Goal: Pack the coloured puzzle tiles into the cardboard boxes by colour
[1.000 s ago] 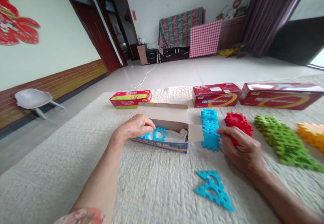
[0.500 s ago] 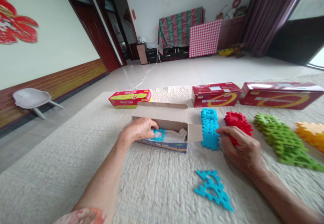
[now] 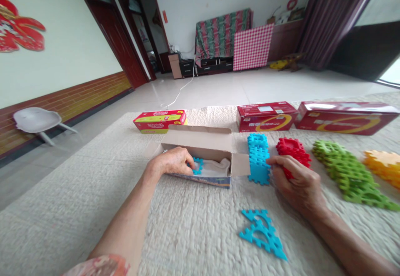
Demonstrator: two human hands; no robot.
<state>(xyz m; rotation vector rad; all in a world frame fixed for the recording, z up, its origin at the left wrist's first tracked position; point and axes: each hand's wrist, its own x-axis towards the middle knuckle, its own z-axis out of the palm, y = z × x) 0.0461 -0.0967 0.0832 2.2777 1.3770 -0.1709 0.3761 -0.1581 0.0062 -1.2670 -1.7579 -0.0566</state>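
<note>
My left hand (image 3: pixel 178 161) reaches into an open cardboard box (image 3: pixel 215 181), its fingers closed on the edge of a blue square puzzle tile (image 3: pixel 198 166) with a notched rim. White cloth or paper lines the inside of the box. My right hand (image 3: pixel 298 180) is closed beside a stack of blue notched tiles (image 3: pixel 258 161), its fingertips at the stack's right edge; whether they grip a tile is hidden. Behind that hand lies a red tile stack (image 3: pixel 292 147). Two blue triangular tiles (image 3: pixel 264 234) lie nearer to me on the quilted cover.
Green tiles (image 3: pixel 351 176) and yellow-orange tiles (image 3: pixel 386 163) are piled at the right. A red-and-yellow box (image 3: pixel 160 122) and two dark red boxes (image 3: pixel 267 118) stand along the far edge of the quilted cover (image 3: pixel 187 230). A white stool (image 3: pixel 37 120) is on the floor at left.
My left hand's fingers have curled further down over the blue square tile inside the box. My right hand stays beside the blue stack.
</note>
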